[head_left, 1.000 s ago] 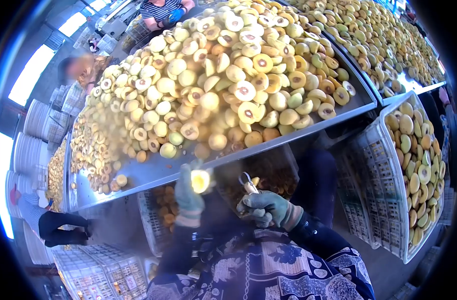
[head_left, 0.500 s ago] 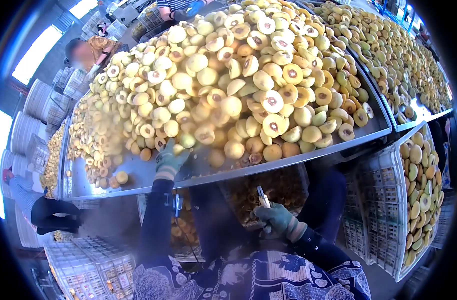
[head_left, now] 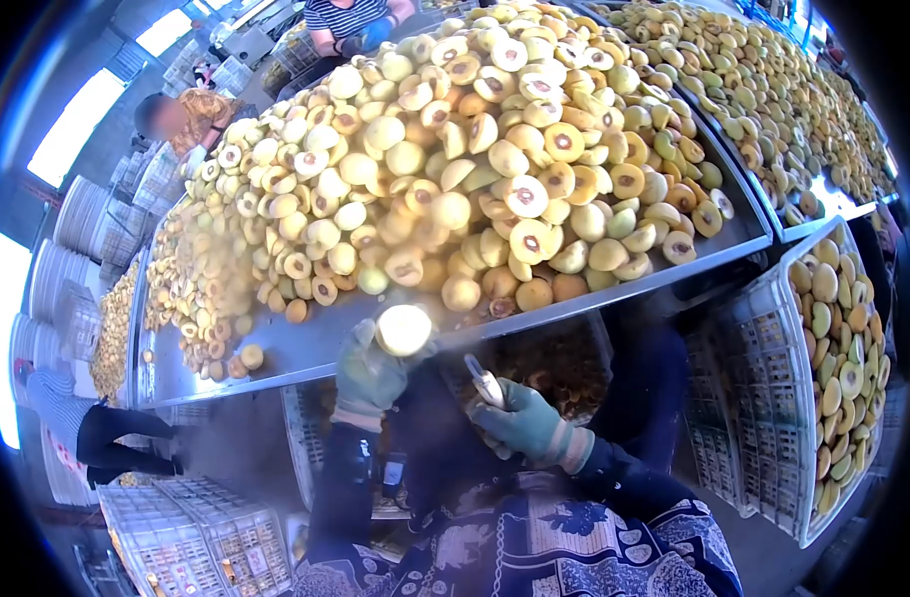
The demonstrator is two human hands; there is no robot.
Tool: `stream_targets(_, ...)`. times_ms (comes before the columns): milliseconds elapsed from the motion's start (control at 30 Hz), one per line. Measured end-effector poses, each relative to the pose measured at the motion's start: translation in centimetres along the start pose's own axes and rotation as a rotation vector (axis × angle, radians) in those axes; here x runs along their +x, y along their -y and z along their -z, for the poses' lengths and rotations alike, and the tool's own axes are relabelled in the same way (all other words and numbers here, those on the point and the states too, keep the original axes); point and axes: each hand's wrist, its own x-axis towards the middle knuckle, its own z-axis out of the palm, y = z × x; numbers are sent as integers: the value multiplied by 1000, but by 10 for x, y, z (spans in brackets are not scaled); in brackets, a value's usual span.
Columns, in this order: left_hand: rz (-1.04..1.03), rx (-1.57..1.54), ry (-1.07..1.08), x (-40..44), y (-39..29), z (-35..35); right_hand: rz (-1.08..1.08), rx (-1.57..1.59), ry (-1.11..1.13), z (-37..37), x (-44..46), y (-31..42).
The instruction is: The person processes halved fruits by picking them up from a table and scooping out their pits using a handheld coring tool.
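From where I operate, the fruit piece point(head_left: 404, 329) sits at the near rim of the metal table, raised in the left hand point(head_left: 370, 370). It glares so brightly that I cannot tell whether its cut face is toward me. I judge that it is held high in the fingers, not buried in the palm, to leave its upper surface exposed. The left grip is partly curled, open about as wide as the fruit and closed against its lower side; the far fingertips are hard to make out.

Just beside it, apart from the fruit, the right hand point(head_left: 524, 423) is wrapped closely round the pale handle of a small tool point(head_left: 487, 383). The metal end projects beyond the fist and points up toward the table, probably so that the tip stays free of the fingers. I see both hands in gloves.

Beyond them, the heap of fruit point(head_left: 425, 169) covers much of the metal table point(head_left: 301, 346), likely placed there for easy reach. Below the rim, between the knees, dark scraps point(head_left: 564, 390) lie in a container. To my right, a tilted crate point(head_left: 758, 373) holds more halves.
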Motion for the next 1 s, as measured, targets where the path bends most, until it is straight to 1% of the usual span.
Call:
stream_targets(33,1,27,47,1,12,-2,23,-51,-27,-4,-3,4)
stream_targets(67,8,111,-10,3,21,0,46,-104,-51,-6,-7,7)
stream_targets(100,-14,98,-34,1,30,-2,41,-123,-42,-2,-9,7)
stream_targets(133,-45,85,-59,-1,36,-12,73,-129,-88,1,-10,2)
stream_targets(200,-91,64,-37,-3,36,-6,135,-159,-139,7,-9,-15)
stream_targets(233,-133,70,-9,-3,29,13,74,-128,-205,5,-16,-11)
stream_targets(267,-182,135,-71,-6,16,29,89,-159,-158,16,-11,-23)
stream_targets(300,-361,310,-217,-5,6,54,133,-124,-112,14,-17,-19)
stream_targets(333,-528,480,-368,-4,-5,75,77,-80,-113,18,-14,-25)
stream_targets(400,-623,947,-602,-22,-46,95,-12,-124,-144,17,-16,-25)
stream_targets(433,-584,669,-665,-25,-64,103,-44,-127,-130,15,-14,-26)
stream_targets(467,-568,699,-701,-30,-83,119,-76,-130,-125,14,-13,-27)
stream_targets(533,-610,972,-845,-36,-117,165,-123,-145,-148,11,-8,-30)
stream_targets(633,-648,1802,-1072,-48,-162,193,-159,-157,-221,0,3,-28)
stream_targets(700,-614,2219,-1038,-64,-185,232,-111,-216,-209,-1,11,-30)
stream_targets(767,-325,2436,-1078,-59,-191,231,-54,-258,-236,-1,21,-39)
stream_targets(833,214,2394,-1184,-56,-206,207,-42,-292,-217,1,25,-41)
stream_targets(867,201,2342,-1154,-46,-209,191,-35,-310,-204,2,28,-40)
stream_targets(900,187,2292,-1125,-32,-210,173,-60,-196,-189,0,29,-37)
stream_targets(933,173,2244,-1099,-24,-211,165,-42,-220,-181,-1,32,-38)
stream_targets(967,-215,2177,-1014,-13,-210,188,-23,-243,-173,0,35,-41)
stream_targets(1000,-215,2160,-1012,-2,-208,210,-5,-267,-170,4,38,-47)
